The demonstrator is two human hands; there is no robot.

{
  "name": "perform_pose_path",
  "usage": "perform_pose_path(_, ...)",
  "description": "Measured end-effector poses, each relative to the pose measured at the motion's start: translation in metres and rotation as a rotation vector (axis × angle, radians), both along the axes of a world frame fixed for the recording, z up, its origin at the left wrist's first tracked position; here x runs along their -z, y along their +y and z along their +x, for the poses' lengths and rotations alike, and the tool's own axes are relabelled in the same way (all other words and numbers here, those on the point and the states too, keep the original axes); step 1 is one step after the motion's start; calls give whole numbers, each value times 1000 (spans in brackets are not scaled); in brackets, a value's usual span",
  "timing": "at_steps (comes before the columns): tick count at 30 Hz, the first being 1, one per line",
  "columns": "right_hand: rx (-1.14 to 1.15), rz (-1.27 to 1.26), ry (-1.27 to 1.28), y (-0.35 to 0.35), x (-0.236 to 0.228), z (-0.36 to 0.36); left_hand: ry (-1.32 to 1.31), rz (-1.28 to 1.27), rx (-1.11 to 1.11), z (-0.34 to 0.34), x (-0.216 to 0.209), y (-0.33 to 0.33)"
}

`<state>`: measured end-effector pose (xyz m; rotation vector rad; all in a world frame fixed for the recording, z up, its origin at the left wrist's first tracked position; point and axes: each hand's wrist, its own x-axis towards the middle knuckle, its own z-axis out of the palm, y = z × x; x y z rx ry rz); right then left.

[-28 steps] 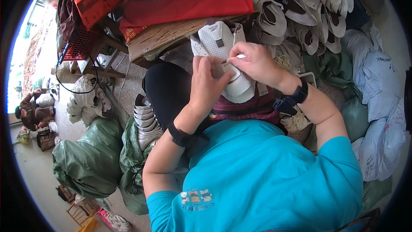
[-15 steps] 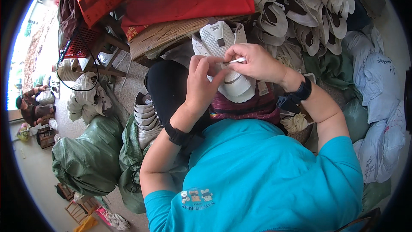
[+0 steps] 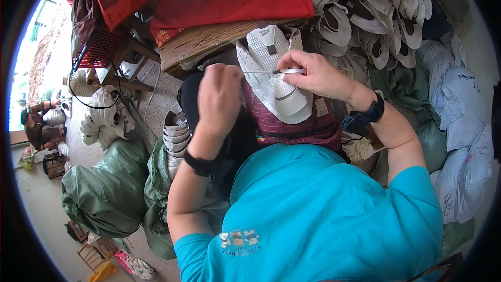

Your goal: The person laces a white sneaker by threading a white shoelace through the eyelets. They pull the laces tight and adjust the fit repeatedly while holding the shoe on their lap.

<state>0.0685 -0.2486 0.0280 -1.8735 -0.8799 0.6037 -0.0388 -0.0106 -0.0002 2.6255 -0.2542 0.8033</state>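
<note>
A white mesh shoe upper rests toe toward me on a maroon striped cloth over my lap, its tongue raised. My left hand is closed at the left of the shoe, on a white shoelace; its fingers are partly blurred. The lace runs taut across the shoe front toward my right hand. That hand pinches a white strip over the lace opening, seemingly part of the same lace. A small dark piece shows at its fingertips; I cannot tell what it is.
A wooden table with red cloth stands ahead. Stacked beige shoe uppers hang at its right. White sacks lie to the right, green sacks to the left. Another person sits at the far left.
My left hand has moved left, away from the shoe's middle, drawing the lace out straight. My right hand stays near the lace opening, slightly shifted. The shoe front is less covered.
</note>
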Motion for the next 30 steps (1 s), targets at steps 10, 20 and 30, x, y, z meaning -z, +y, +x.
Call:
perform_pose_path(10, 43, -111, 71, -21, -8, 1, 209, 425, -789, -127, 41, 225)
perform_pose_path(20, -27, -599, -651, -118, 54, 27, 276, 207, -1168, -228, 119, 300)
perform_pose_path(30, 994, 754, 1136, -193, 88, 70, -429, -2460, -467, -217, 185, 323)
